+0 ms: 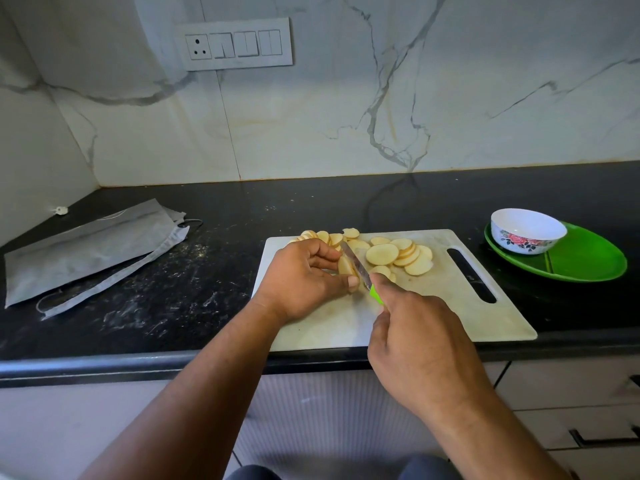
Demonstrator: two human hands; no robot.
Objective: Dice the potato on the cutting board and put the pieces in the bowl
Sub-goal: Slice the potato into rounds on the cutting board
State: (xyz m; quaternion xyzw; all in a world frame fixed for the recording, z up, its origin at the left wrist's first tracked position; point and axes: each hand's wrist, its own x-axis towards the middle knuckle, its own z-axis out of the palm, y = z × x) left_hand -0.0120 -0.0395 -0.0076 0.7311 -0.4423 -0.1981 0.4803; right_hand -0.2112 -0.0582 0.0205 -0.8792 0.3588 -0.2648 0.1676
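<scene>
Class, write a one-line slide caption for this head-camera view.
Left hand steadies a potato piece while right hand slices with a green-handled knife on the white cutting board.

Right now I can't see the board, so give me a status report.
Left hand pinches potato piece. Right hand grips green-handled knife, blade against it. Slices on cutting board; bowl empty. Nothing in the way.

Grey bag (90, 251) on black countertop (207, 289), green plate (585, 261), wall switchboard (235, 45)

Glossy ceramic bowl (527, 230); matt plastic cutting brd (433, 306).
</scene>
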